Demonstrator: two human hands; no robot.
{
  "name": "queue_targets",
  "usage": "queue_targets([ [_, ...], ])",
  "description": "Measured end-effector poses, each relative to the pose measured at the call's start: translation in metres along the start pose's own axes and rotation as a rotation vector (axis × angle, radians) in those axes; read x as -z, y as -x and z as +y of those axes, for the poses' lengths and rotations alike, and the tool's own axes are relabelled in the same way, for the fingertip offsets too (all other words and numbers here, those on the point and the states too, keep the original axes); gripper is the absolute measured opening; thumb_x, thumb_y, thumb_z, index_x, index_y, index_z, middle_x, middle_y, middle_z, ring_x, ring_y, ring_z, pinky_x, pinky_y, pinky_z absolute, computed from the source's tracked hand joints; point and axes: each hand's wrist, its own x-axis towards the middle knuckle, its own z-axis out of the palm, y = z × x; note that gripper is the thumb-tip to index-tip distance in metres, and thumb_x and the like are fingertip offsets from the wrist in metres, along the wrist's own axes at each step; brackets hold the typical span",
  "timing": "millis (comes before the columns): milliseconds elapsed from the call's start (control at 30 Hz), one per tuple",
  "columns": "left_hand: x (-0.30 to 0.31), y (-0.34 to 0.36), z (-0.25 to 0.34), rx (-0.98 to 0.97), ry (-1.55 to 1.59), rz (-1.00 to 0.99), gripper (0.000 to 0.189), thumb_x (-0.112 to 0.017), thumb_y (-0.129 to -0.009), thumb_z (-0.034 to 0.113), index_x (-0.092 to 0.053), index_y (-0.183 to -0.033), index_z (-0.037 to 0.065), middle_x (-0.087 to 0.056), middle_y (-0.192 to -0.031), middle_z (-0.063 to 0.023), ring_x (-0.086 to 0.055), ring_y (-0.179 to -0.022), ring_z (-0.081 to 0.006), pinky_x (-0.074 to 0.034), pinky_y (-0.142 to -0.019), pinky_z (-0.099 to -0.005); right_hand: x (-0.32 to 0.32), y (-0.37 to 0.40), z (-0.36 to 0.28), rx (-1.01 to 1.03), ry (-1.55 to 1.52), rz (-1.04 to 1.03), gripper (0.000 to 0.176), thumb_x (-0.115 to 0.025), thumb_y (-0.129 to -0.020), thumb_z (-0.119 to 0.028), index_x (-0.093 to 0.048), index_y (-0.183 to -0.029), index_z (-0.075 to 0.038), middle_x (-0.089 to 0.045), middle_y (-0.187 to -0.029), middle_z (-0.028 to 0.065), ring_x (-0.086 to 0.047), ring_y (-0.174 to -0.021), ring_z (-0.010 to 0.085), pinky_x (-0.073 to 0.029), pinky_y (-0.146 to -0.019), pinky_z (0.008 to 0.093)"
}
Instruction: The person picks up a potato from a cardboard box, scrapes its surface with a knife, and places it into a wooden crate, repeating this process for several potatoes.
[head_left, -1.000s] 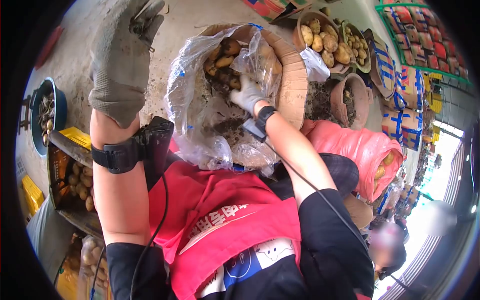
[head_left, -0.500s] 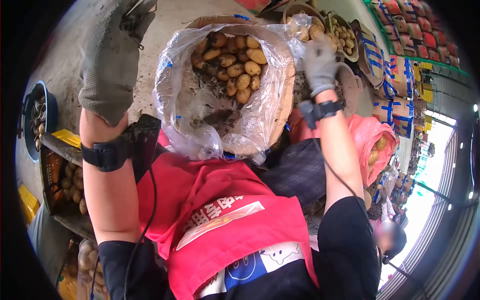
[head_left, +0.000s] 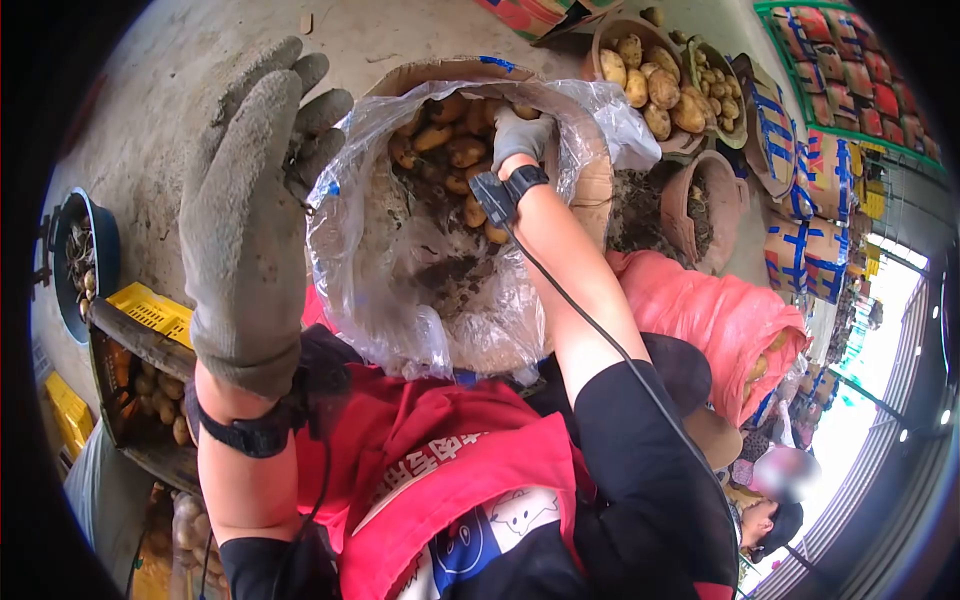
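Observation:
A round cardboard container lined with clear plastic stands in front of me, with potatoes and loose dirt inside. My right hand, in a grey glove, reaches into its far right part among the potatoes; its fingertips are hidden. My left hand, in a dirty grey glove, is raised at the container's left side, fingers apart and holding nothing. Larger potatoes fill a brown basin beyond the container on the right.
Smaller potatoes sit in another basin. A pinkish tub and a pink sack are at the right. On the left are a blue tub and a crate. Taped boxes and a person appear farther right.
My right hand has moved left from the basin of larger potatoes into the lined container. My left hand shows more fully, its fingers spread. The view has shifted slightly.

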Motion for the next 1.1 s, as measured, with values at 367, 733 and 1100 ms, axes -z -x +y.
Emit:
queue_targets([
  [367, -0.048, 0.008, 0.009, 0.173, -0.127, 0.020, 0.043, -0.059, -0.105, 0.022, -0.054, -0.142, -0.001, -0.066, -0.124, -0.0114, -0.065, -0.113, -0.0207, -0.052, -0.099, -0.0337, 0.117, 0.045, -0.064, -0.894, -1.119, -0.820, 0.058, -0.058, -0.098, -0.057, -0.065, -0.123, -0.005, -0.074, -0.099, 0.0084, -0.073, -0.076, 0.0186, -0.063, -0.067, 0.0331],
  [733, -0.077, 0.042, -0.032, -0.032, -0.840, -0.638, 0.068, -0.077, -0.086, 0.006, -0.050, -0.148, 0.004, -0.060, -0.135, -0.0094, -0.060, -0.121, -0.0197, -0.049, -0.106, -0.0310, 0.203, 0.134, -0.148, -0.339, -0.617, -1.200, 0.041, -0.056, -0.102, -0.034, -0.061, -0.130, -0.005, -0.071, -0.107, 0.0064, -0.070, -0.091, 0.0172, -0.061, -0.076, 0.0335],
  [1100, -0.048, 0.019, 0.024, 0.490, -0.228, -0.031, 0.046, -0.077, -0.093, 0.019, -0.057, -0.131, 0.003, -0.067, -0.112, -0.0070, -0.068, -0.087, -0.0150, -0.059, -0.075, -0.0306, 0.085, 0.031, 0.029, 0.702, 0.813, -0.624, 0.060, -0.057, -0.091, -0.044, -0.062, -0.134, -0.002, -0.065, -0.131, 0.0262, -0.061, -0.122, 0.0424, -0.048, -0.103, 0.0516],
])
